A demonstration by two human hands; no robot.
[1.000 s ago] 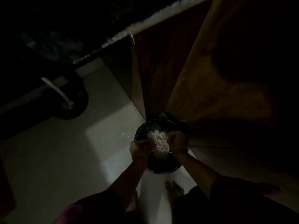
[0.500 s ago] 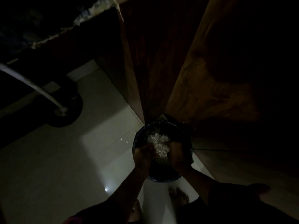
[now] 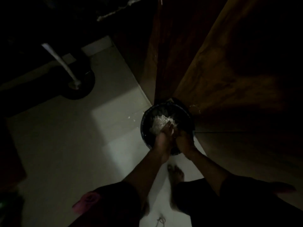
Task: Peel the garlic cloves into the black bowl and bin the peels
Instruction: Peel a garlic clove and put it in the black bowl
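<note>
A round black bin stands on the pale floor against a wooden cabinet. A heap of white garlic peels lies inside it. Both hands are low over the bin's near side, close together. My left hand stretches its fingers onto the edge of the peel heap. My right hand hangs beside it, curled and in shadow, and what it holds is hidden. The black bowl and the cloves are out of view.
Brown wooden cabinet doors rise at the right, right behind the bin. A black round base with a metal pole stands on the floor at the left. A few peel scraps lie left of the bin. My bare foot is below it.
The peels were bunched between both hands above the bin; now the heap lies in the bin beyond my fingers. My hands have moved closer together.
</note>
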